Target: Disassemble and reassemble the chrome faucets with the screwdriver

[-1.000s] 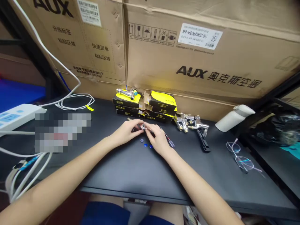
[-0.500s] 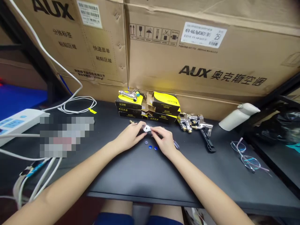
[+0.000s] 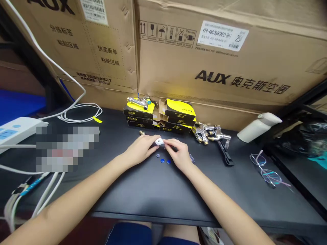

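Between my hands is a small shiny, teardrop-shaped faucet handle point(image 3: 159, 141) with a dark hole in its round end. My left hand point(image 3: 141, 149) is closed, thumb and fingertips at the handle's left side. My right hand point(image 3: 178, 153) pinches its narrow right end. A brass threaded end point(image 3: 142, 133) shows just past my left knuckles; whether it joins the handle is hidden. On the table below my fingertips lie a clear disc point(image 3: 158, 155) and two blue caps, a left cap point(image 3: 162, 161) and a right cap point(image 3: 168, 162). A thin, partly hidden piece point(image 3: 191, 158) lies beside my right hand.
Black-and-yellow boxes point(image 3: 178, 109) are stacked behind my hands, with a chrome faucet point(image 3: 139, 102) on top. Several faucets point(image 3: 204, 131), a black tool point(image 3: 226, 154), a white bottle point(image 3: 258, 127) and glasses point(image 3: 267, 170) are on the right. A power strip point(image 3: 20, 131) and cables lie left.
The view has shifted slightly. The faucet handle has tilted a little between my fingers; both hands keep their grip. The discs and boxes stay in place.
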A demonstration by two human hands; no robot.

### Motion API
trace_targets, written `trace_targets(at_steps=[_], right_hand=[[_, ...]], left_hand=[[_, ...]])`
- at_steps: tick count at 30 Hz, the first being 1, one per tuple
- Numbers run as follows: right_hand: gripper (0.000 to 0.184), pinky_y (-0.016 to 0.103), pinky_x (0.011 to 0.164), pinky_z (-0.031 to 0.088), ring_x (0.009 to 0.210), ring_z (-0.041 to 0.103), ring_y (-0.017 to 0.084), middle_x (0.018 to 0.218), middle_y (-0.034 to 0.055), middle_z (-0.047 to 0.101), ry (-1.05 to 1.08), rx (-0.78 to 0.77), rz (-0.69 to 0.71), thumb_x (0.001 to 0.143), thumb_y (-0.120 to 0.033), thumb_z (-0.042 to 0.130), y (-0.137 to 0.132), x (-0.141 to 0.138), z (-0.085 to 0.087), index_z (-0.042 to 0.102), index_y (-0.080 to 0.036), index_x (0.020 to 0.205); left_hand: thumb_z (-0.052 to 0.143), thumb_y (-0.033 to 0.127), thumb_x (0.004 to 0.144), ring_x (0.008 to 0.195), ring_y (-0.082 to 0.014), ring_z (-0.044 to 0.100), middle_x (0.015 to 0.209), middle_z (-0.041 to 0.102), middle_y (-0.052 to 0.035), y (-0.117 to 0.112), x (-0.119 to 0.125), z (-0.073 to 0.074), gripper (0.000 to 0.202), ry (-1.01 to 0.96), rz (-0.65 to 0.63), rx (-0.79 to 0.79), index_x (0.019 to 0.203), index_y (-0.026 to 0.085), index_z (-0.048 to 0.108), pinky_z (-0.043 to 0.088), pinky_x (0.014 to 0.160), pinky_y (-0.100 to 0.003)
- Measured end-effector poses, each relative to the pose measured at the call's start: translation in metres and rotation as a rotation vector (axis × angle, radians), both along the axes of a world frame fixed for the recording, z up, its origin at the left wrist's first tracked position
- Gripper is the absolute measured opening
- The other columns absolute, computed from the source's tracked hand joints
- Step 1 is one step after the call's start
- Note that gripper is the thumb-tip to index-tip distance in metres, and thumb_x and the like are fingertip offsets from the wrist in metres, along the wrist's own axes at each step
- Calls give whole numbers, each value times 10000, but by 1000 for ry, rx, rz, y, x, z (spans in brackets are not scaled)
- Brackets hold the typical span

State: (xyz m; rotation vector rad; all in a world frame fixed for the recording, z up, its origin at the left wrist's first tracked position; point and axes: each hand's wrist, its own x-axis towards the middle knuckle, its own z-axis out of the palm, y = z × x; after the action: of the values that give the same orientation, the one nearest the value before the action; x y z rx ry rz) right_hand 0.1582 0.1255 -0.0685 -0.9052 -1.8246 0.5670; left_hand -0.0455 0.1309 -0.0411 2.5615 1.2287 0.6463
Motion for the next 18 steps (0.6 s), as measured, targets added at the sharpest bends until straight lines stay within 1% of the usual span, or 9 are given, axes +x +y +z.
trace_targets(at_steps=[3,6,10,12,14,15,16,18], right_hand=[[218,353,862,559,920,707,206,992,53,758,14,-7,-24,890,-169,596,2,0,-2,759,-231,1021],[222,348,847,559,912,704,204,979,57,755,23,-10,-32,897,-173,580,3,-1,-1,758,-226,1019],[235,329,815,563,903,693,192,996,65,743,16,-26,-12,913,-197,550,0,-2,1,744,-219,1044],[244,322,803,571,895,690,185,1023,69,733,20,-40,-25,901,-219,560,0,-2,1,718,-216,1087],[269,321,782,579,843,687,176,1016,74,721,54,-64,-96,858,-224,592,0,-3,2,677,-200,1112],[272,317,749,581,787,679,167,977,71,714,77,-82,-150,830,-222,608,0,-3,2,659,-189,1095],[252,308,702,577,724,660,157,914,59,701,94,-102,-206,801,-218,622,0,-3,2,647,-181,1049],[136,286,616,544,629,601,139,778,22,651,72,-117,-277,759,-217,647,0,-3,1,633,-185,891]], left_hand=[[512,296,957,1048,-264,628,1157,681,-102,2,1,-2,313,20,44,4,1249,185,529,459,945,-422],[510,309,956,1051,-271,620,1153,681,-96,3,1,-3,320,30,61,3,1252,190,536,457,949,-431],[493,318,963,1048,-264,617,1153,676,-79,3,0,-2,291,18,35,-1,1225,197,530,454,944,-421],[491,314,962,1034,-257,622,1141,674,-72,2,0,0,263,9,9,9,1197,200,526,457,927,-408],[484,305,960,999,-253,630,1096,676,-71,1,0,1,223,4,-3,26,1151,198,529,470,880,-387],[479,301,960,975,-253,634,1067,676,-73,1,0,1,207,1,3,38,1130,196,529,476,852,-378],[475,299,959,951,-252,637,1042,676,-76,1,0,2,198,-6,19,53,1116,192,528,480,826,-370],[479,311,952,902,-246,643,1016,673,-83,1,0,2,218,-35,81,81,1125,184,517,486,784,-357]])
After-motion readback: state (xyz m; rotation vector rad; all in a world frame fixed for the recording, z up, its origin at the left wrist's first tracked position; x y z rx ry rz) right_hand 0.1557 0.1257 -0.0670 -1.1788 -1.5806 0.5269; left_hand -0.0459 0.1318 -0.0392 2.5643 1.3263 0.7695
